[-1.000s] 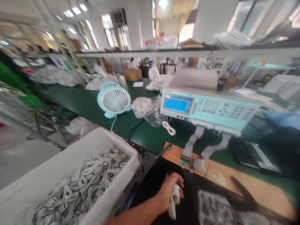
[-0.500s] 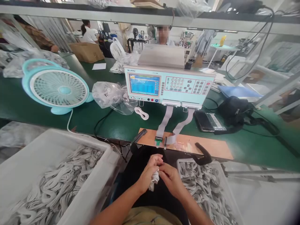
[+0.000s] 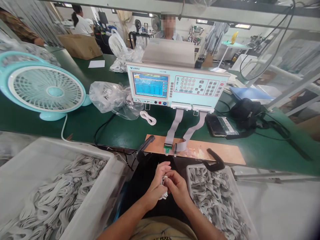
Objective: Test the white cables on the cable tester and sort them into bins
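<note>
Over my lap, my left hand [image 3: 155, 187] is closed around a coiled white cable [image 3: 163, 196], whose loops stick out below the fingers. My right hand [image 3: 178, 187] pinches a white end of the same cable, close to my left fingertips; the connector itself is mostly hidden by the fingers. Just beyond the hands, two grey ribbon cables [image 3: 172, 128] run from a tester [image 3: 152, 69] with a lit blue screen down to small connector boards [image 3: 167, 148] on a copper-coloured plate [image 3: 220, 152] at the table edge.
Coiled cables fill parts of a large white bin [image 3: 100, 148] at left and a smaller bin [image 3: 188, 173] at right. Black clamps [image 3: 216, 161] hold the plate. A blue fan [image 3: 47, 90], bagged cables [image 3: 107, 96], a loose white cable [image 3: 148, 118] and a phone [image 3: 216, 125] lie on the green table [image 3: 120, 133].
My right fingers have shifted slightly and now show the cable's white end between them. The coil sits lower behind my left fingers. The camera view has moved a little.
</note>
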A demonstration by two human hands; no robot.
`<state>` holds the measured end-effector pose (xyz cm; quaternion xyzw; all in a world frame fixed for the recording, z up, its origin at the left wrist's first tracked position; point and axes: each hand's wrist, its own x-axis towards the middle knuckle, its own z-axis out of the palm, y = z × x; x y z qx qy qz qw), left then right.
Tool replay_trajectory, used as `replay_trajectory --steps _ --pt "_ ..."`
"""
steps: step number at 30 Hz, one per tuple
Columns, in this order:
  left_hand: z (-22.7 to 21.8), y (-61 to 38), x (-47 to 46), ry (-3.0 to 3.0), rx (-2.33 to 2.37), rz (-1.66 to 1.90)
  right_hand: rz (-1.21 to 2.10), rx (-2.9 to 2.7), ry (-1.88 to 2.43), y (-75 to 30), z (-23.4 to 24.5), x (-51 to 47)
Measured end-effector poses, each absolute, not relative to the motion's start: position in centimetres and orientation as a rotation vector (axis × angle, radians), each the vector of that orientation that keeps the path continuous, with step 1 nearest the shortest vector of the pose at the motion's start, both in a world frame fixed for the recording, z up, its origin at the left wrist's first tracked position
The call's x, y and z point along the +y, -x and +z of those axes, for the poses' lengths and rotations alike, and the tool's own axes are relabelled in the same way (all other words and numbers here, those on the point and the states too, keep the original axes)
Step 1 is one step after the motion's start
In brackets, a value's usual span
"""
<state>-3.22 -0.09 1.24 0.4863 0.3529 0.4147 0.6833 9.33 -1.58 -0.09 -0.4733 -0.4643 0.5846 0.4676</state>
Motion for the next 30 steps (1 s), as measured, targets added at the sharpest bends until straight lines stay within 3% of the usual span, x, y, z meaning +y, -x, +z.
replay_trajectory --steps 4,16,22,27,30 --pt "1.1 3.3 0.1 -1.184 0.829 0.946 1.464 -1.342 1.141 -9.7 0.7 -1.2" --pt "0.7 3.2 0.4 -1.136 1.253 0.895 0.984 -1.470 1.387 -10.3 -0.3 -1.0" --pt "0.8 3.9 1.1 -1.121 1.136 0.797 1.123 -1.576 1.267 -10.9 0.7 -1.4" --pt "0.6 4.3 1.1 -1.168 1.145 0.764 1.537 -1.404 1.172 -11.6 0.3 -1.2" --pt "0.7 3.7 1.2 -1.106 1.119 0.825 1.356 -1.385 1.255 -12.1 0.0 -0.4"
